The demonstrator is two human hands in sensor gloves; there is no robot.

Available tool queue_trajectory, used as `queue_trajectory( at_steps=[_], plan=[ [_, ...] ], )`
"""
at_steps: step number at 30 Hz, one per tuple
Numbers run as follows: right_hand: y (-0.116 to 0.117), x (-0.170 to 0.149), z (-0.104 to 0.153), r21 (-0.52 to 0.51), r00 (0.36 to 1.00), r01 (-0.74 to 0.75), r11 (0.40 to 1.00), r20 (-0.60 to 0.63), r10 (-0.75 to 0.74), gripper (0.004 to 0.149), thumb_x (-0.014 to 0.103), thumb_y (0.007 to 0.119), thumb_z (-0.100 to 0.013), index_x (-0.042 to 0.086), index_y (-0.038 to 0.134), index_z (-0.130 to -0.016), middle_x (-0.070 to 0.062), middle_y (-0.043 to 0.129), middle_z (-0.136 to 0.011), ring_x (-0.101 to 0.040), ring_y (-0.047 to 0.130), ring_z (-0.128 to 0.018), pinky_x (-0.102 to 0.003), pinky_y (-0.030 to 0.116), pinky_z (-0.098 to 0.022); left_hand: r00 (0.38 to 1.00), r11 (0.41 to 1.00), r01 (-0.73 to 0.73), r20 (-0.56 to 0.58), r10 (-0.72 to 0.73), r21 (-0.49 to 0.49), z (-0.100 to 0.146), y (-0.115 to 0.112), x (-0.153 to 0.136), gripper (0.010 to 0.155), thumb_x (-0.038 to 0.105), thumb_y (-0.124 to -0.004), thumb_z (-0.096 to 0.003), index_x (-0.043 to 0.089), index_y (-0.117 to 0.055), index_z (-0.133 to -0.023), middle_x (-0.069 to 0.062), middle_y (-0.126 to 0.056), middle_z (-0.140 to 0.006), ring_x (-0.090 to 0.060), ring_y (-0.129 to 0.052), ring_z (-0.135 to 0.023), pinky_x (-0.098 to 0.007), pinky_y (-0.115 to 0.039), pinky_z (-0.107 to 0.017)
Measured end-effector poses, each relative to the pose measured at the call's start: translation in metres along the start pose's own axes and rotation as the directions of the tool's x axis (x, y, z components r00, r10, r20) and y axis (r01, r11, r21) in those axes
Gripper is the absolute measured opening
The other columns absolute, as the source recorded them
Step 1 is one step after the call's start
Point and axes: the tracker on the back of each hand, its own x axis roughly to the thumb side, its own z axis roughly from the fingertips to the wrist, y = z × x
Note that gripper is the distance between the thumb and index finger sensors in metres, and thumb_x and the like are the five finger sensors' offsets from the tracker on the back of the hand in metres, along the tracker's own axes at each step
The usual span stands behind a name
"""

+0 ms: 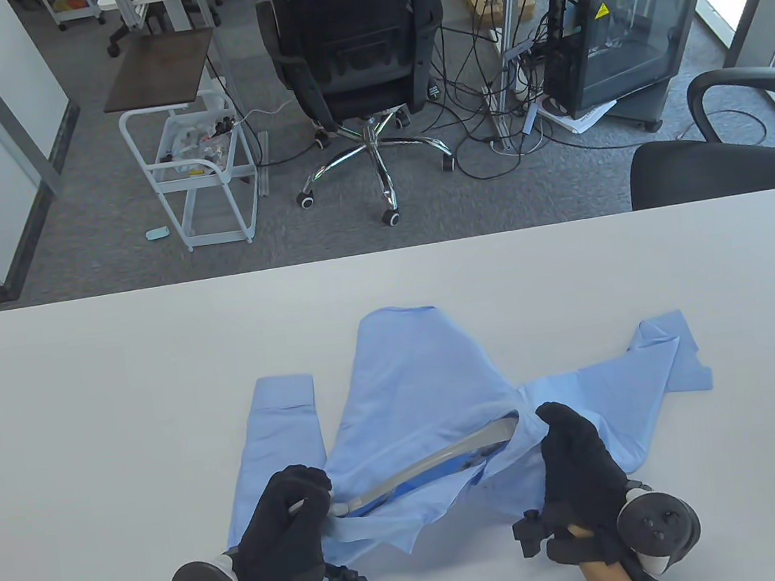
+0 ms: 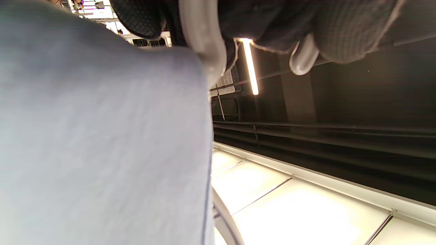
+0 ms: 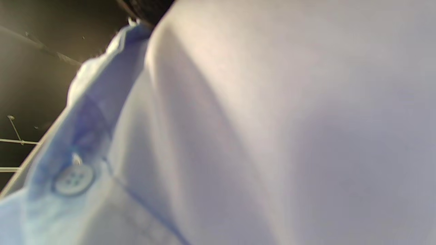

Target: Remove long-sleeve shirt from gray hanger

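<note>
A light blue long-sleeve shirt point(image 1: 413, 386) lies spread on the white table point(image 1: 88, 384), collar end toward me. A gray hanger point(image 1: 443, 456) shows through the open front, partly out of the shirt. My left hand point(image 1: 285, 522) grips the hanger's hook end; in the left wrist view the gloved fingers point(image 2: 272, 20) wrap the gray hook point(image 2: 204, 37) beside the shirt cloth point(image 2: 102, 143). My right hand point(image 1: 578, 465) holds the shirt's front edge near the hanger's right arm. The right wrist view shows only shirt cloth point(image 3: 272, 136) and a white button point(image 3: 73, 179).
Beyond the table's far edge stand a black office chair point(image 1: 358, 47), a white wire cart point(image 1: 199, 165), a computer tower point(image 1: 610, 37) and another black chair point(image 1: 724, 157). The shirt's right sleeve point(image 1: 664, 355) reaches toward the table's right side.
</note>
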Motion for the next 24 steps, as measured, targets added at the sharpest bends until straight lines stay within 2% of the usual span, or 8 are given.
queue_trajectory(
  at_steps=[4,8,10,11,13,17,20,24],
  plan=[
    [-0.002,0.002,0.000,-0.012,0.998,-0.042,0.999,0.052,0.043,0.046,0.023,0.084,-0.053,0.018,0.071,-0.097,-0.011,0.087,-0.088,-0.007,0.102,-0.045,-0.047,0.082,-0.062,1.000,1.000,-0.001,-0.003,0.001,0.002,0.000,0.001,-0.001,0.043,0.068,-0.075,-0.0475,0.029,-0.085,-0.063,0.008,-0.085,-0.045,-0.013,-0.095,-0.072,-0.052,-0.063,-0.076],
    [0.002,0.000,-0.001,0.063,0.998,-0.013,0.998,0.054,0.009,0.047,0.025,0.074,-0.059,0.019,0.064,-0.105,-0.010,0.082,-0.093,-0.007,0.097,-0.053,-0.051,0.075,-0.065,1.000,1.000,-0.008,-0.007,0.008,0.005,0.000,0.002,-0.001,0.043,0.068,-0.075,-0.0476,0.029,-0.085,-0.063,0.008,-0.085,-0.045,-0.013,-0.095,-0.072,-0.052,-0.063,-0.076],
    [0.006,-0.001,0.000,0.145,0.999,0.012,0.989,0.047,-0.019,0.060,0.045,0.063,-0.064,0.012,0.054,-0.114,-0.021,0.072,-0.101,-0.028,0.090,-0.070,-0.071,0.058,-0.065,1.000,1.000,0.002,-0.003,-0.002,0.006,0.000,0.001,0.000,0.043,0.068,-0.076,-0.0475,0.028,-0.085,-0.063,0.008,-0.085,-0.045,-0.013,-0.095,-0.072,-0.052,-0.063,-0.076],
    [0.010,-0.001,0.002,0.224,0.998,0.047,0.973,0.022,-0.053,0.071,0.058,0.058,-0.065,0.014,0.046,-0.119,-0.027,0.062,-0.108,-0.046,0.079,-0.084,-0.082,0.045,-0.063,0.999,0.999,0.031,0.013,-0.032,0.009,0.001,0.000,0.001,0.043,0.068,-0.076,-0.0475,0.028,-0.085,-0.063,0.008,-0.085,-0.045,-0.013,-0.095,-0.072,-0.052,-0.063,-0.076],
    [0.018,0.003,0.003,0.293,1.000,0.010,0.956,0.023,-0.018,0.087,0.070,0.061,-0.059,0.015,0.038,-0.122,-0.033,0.046,-0.116,-0.067,0.055,-0.096,-0.091,0.029,-0.060,0.995,0.996,0.090,0.051,-0.090,0.010,0.003,-0.004,0.006,0.044,0.067,-0.076,-0.0475,0.028,-0.085,-0.063,0.007,-0.085,-0.045,-0.014,-0.095,-0.072,-0.052,-0.063,-0.076],
    [0.033,0.012,0.005,0.307,0.978,-0.204,0.930,0.115,0.177,0.096,0.080,0.057,-0.057,0.015,0.032,-0.123,-0.033,0.040,-0.118,-0.069,0.055,-0.097,-0.091,0.040,-0.057,0.975,0.983,0.183,0.122,-0.184,0.015,0.008,-0.010,0.017,0.044,0.068,-0.075,-0.0475,0.028,-0.085,-0.063,0.008,-0.085,-0.045,-0.013,-0.095,-0.072,-0.052,-0.063,-0.076],
    [0.039,0.015,0.006,0.309,0.978,-0.209,0.928,0.083,0.192,0.099,0.081,0.059,-0.057,0.012,0.031,-0.123,-0.034,0.034,-0.119,-0.070,0.053,-0.097,-0.090,0.042,-0.058,0.972,0.981,0.194,0.136,-0.194,0.009,0.008,-0.011,0.019,0.044,0.067,-0.075,-0.0476,0.028,-0.085,-0.063,0.008,-0.085,-0.045,-0.013,-0.095,-0.072,-0.052,-0.063,-0.076],
    [0.046,0.015,0.006,0.327,0.978,-0.208,0.922,0.041,0.206,0.109,0.080,0.062,-0.056,-0.001,0.024,-0.119,-0.040,0.029,-0.115,-0.065,0.059,-0.095,-0.088,0.048,-0.059,0.959,0.975,0.223,0.184,-0.216,-0.016,0.012,-0.021,0.023,0.044,0.067,-0.074,-0.0478,0.028,-0.085,-0.063,0.008,-0.085,-0.045,-0.013,-0.095,-0.072,-0.052,-0.063,-0.076]
  ],
)
